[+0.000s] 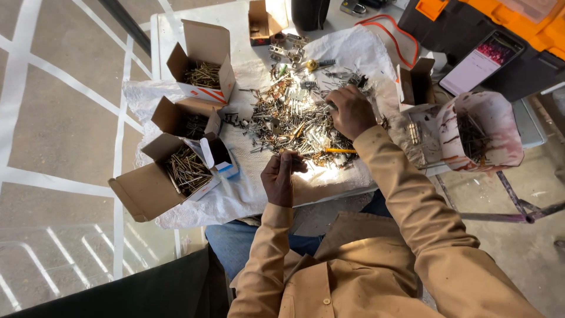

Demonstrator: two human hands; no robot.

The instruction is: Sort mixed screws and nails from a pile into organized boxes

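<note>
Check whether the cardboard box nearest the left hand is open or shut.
Open. The box has its flaps folded outward, and the screws inside show from above. It sits left of the left hand.

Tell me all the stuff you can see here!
screw pile: one, mixed brown and silver, middle of the white sheet
open cardboard boxes: three with screws, brown, left side
small box: one, brown, right of the pile
stained tub: one, white and dark red, far right
phone: one, lit screen, on the black and orange case
left hand: grip closed on a few screws, near edge
right hand: resting in the pile
</note>
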